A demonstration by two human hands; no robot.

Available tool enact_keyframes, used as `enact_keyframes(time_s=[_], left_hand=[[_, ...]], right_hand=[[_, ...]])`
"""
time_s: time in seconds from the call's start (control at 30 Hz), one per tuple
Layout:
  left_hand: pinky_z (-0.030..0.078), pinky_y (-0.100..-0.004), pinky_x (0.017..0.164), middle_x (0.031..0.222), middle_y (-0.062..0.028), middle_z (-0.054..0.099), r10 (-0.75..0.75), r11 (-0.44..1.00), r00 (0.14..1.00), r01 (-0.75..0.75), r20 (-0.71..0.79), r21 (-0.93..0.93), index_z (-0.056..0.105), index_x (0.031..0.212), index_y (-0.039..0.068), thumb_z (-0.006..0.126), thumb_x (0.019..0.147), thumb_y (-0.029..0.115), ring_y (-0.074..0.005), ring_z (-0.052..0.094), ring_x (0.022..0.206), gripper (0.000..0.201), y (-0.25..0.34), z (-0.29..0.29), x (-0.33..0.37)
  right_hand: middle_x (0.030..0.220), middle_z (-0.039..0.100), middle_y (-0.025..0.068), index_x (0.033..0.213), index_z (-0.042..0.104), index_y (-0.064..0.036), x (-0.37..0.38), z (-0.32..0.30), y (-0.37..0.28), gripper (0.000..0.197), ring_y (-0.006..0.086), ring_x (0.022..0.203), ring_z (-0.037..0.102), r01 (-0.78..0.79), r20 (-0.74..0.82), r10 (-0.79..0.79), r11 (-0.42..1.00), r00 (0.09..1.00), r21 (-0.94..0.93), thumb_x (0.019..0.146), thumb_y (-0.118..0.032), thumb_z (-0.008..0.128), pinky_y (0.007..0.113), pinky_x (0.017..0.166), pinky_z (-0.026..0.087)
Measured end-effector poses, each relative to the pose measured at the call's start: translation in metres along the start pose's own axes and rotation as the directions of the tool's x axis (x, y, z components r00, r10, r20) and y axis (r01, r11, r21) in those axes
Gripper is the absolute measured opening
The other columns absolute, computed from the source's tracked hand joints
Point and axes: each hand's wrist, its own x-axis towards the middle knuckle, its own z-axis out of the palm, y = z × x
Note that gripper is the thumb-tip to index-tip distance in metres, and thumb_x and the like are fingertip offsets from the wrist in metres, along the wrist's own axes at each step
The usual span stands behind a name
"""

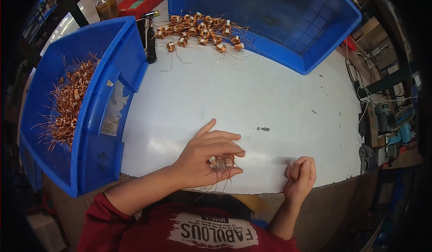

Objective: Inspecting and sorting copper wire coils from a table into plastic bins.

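Observation:
My left hand (198, 155) is over the near part of the white table (193, 103), pinching a small copper wire coil (222, 161) between thumb and fingers. Thin wire ends stick out of the coil, hanging below the hand. To the right, at the table's near edge, my right hand (300, 178) is closed, with its thumb pressed against the curled fingers. Whatever those fingers may hold is hidden. Several similar copper coils (220, 48) with white bands lie in a loose pile at the back of the table, their wires crossing.
On the left a blue bin (90, 112) holds a heap of copper coils (74, 94). Another large blue bin (310, 58) stands at the back right. A black-handled tool (150, 43), a red tray (153, 0) and a jar (105, 4) are far left. Cables (357, 83) and machinery (387, 117) line the right side.

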Motion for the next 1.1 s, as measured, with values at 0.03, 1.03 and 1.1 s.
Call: enact_keyframes(time_s=[0.03,1.03,1.1], left_hand=[[0.022,-0.0466,0.107,0.092,-0.0011,0.064,0.013,1.000,1.000,-0.012,0.017,-0.006,0.063,0.085,0.012,0.075,0.064,0.009,-0.0207,0.058,0.098,0.024,-0.001,0.002,-0.001],[0.032,-0.0399,0.101,0.067,0.0037,0.058,0.101,0.993,0.995,-0.100,0.009,-0.054,0.057,0.071,0.011,0.067,0.072,0.010,-0.0138,0.053,0.062,0.011,-0.019,-0.024,-0.040],[0.034,-0.0391,0.100,0.068,0.0029,0.059,0.090,0.994,0.994,-0.086,0.066,-0.061,0.057,0.071,0.011,0.067,0.074,0.010,-0.0136,0.054,0.063,0.011,-0.015,-0.029,-0.041]], right_hand=[[0.051,0.030,-0.0047,0.083,0.049,-0.0014,-0.001,0.000,0.001,0.023,0.0051,0.047,0.023,-0.004,0.001,0.004,1.000,1.000,-0.002,0.094,-0.015,0.035,0.020,0.045,0.024],[0.066,0.055,0.0057,0.081,0.057,-0.0006,0.075,0.115,-0.044,0.009,0.0146,0.053,0.044,0.658,0.752,0.145,0.397,0.643,-0.640,0.082,-0.006,0.049,0.024,0.053,0.038],[0.068,0.057,0.0074,0.081,0.057,-0.0001,0.107,0.138,-0.036,0.010,0.0172,0.055,0.046,0.711,0.777,0.061,0.364,0.627,-0.602,0.082,-0.007,0.050,0.027,0.055,0.039]])
